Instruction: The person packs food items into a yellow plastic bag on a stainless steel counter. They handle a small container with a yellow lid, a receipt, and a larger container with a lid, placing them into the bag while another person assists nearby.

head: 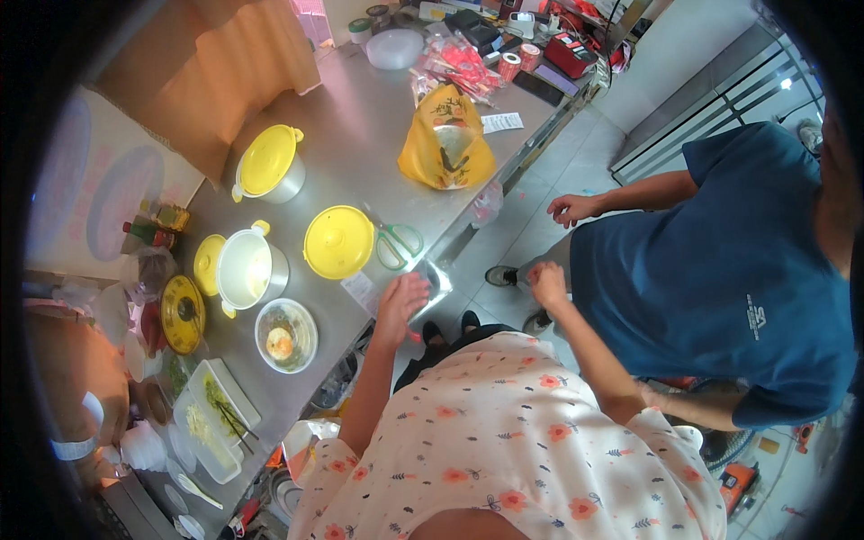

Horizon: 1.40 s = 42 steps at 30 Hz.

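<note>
My left hand point(403, 304) hovers at the front edge of the metal counter point(337, 162), fingers stretched and holding nothing visible. Nearest to it are a printed paper slip point(361, 291), green-handled scissors point(399, 246) and a yellow pot lid point(339, 241). My right hand point(548, 287) hangs over the floor with its fingers curled; whether anything is inside cannot be made out. An uncovered white pot point(251, 268) with yellow handles stands on the counter. Beside it is a clear bowl point(287, 335) of food topped by a fried egg. A second pot point(270, 164) wears its yellow lid.
A yellow plastic bag point(447, 138) stands near the counter's front edge. Farther back are red packets point(459, 67) and phones point(538, 88). A divided food tray point(216, 418) with chopsticks lies at left. A person in a blue shirt point(709, 270) stands close on my right.
</note>
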Tool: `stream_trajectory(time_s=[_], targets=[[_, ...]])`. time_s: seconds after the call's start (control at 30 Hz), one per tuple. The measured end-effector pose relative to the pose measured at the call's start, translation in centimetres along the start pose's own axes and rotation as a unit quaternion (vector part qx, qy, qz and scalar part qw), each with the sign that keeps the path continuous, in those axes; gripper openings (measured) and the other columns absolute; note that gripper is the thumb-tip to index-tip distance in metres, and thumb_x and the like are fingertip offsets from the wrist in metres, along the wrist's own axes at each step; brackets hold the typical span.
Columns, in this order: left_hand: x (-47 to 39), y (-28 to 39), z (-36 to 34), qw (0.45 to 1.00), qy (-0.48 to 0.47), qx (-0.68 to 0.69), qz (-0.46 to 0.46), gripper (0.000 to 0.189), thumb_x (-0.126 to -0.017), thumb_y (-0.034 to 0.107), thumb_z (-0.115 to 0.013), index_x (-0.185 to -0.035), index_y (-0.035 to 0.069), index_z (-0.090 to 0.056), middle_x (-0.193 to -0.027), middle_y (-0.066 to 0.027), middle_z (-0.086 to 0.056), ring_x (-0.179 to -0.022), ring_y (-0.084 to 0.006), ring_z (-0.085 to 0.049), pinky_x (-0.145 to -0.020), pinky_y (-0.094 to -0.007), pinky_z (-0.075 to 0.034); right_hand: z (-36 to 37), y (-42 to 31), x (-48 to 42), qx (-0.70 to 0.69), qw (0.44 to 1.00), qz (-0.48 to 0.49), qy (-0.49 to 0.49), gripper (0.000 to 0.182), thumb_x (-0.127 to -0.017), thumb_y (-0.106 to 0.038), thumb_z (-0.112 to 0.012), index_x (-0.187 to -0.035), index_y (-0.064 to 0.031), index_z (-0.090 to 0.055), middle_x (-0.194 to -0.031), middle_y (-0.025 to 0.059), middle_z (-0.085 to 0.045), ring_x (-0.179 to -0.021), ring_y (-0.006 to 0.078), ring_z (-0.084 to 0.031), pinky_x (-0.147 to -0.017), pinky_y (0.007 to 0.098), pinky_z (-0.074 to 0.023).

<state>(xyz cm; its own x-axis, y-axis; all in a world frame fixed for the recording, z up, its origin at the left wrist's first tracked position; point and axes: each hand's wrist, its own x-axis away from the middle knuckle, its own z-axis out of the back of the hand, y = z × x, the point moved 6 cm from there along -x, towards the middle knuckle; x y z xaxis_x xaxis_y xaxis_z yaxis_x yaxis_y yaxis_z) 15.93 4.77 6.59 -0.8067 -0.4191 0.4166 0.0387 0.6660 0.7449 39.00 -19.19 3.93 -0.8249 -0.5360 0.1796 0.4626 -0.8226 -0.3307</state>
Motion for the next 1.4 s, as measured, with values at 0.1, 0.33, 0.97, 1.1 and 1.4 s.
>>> stream_trajectory(time_s=[0.1,0.33,0.97,1.1,1.4], targets=[[0.2,0.5,-0.1,1.000,0.001,0.001,-0.005,0.037,-0.093,0.031,-0.041,-0.114,0.001,-0.047,-0.103,-0.0108,-0.057,-0.090,-0.0165,-0.055,-0.080,-0.0295,-0.045,6.4,-0.9,-2.7,0.065,0.993,0.043,0.091,0.013,-0.077,-0.014,-0.057,-0.087,-0.0086,-0.062,-0.098,0.0178,-0.056,-0.093,0.0348,-0.051,-0.076,0.0444,-0.0435],[0.0,0.2,-0.5,1.000,-0.017,-0.009,-0.014,0.035,-0.093,0.030,-0.041,-0.113,0.001,-0.047,-0.103,-0.0103,-0.057,-0.091,-0.0165,-0.054,-0.081,-0.0296,-0.044,11.2,6.1,-7.9,0.130,0.990,0.030,0.049,0.025,-0.075,-0.023,-0.058,-0.079,0.0011,-0.062,-0.088,0.0225,-0.060,-0.088,0.0387,-0.055,-0.079,0.0452,-0.0433],[9.5,1.2,11.3,0.958,0.252,0.072,-0.112,0.037,-0.091,0.032,-0.047,-0.115,0.004,-0.048,-0.105,-0.0112,-0.058,-0.093,-0.0194,-0.056,-0.078,-0.0316,-0.045,17.3,-16.7,-24.1,-0.086,0.962,0.232,0.117,0.029,-0.083,-0.026,-0.049,-0.100,-0.0052,-0.060,-0.089,0.0204,-0.061,-0.084,0.0379,-0.058,-0.072,0.0432,-0.0455],[4.0,5.4,5.6,0.962,0.234,0.068,-0.124,0.032,-0.092,0.026,-0.045,-0.114,0.003,-0.049,-0.104,-0.0099,-0.058,-0.092,-0.0179,-0.056,-0.078,-0.0306,-0.045,19.6,-39.5,-28.5,-0.018,0.910,0.403,0.093,0.040,-0.080,-0.015,-0.046,-0.120,-0.0133,-0.049,-0.102,0.0194,-0.059,-0.090,0.0349,-0.058,-0.077,0.0429,-0.0457],[2.3,0.4,-0.7,0.948,0.302,-0.016,-0.093,0.034,-0.091,0.025,-0.046,-0.114,0.001,-0.049,-0.107,-0.0115,-0.056,-0.094,-0.0183,-0.054,-0.080,-0.0310,-0.044,11.2,-51.9,-33.1,0.054,0.782,0.619,-0.046,0.026,-0.083,-0.024,-0.048,-0.094,-0.0042,-0.060,-0.097,0.0194,-0.059,-0.090,0.0334,-0.058,-0.075,0.0425,-0.0457]])
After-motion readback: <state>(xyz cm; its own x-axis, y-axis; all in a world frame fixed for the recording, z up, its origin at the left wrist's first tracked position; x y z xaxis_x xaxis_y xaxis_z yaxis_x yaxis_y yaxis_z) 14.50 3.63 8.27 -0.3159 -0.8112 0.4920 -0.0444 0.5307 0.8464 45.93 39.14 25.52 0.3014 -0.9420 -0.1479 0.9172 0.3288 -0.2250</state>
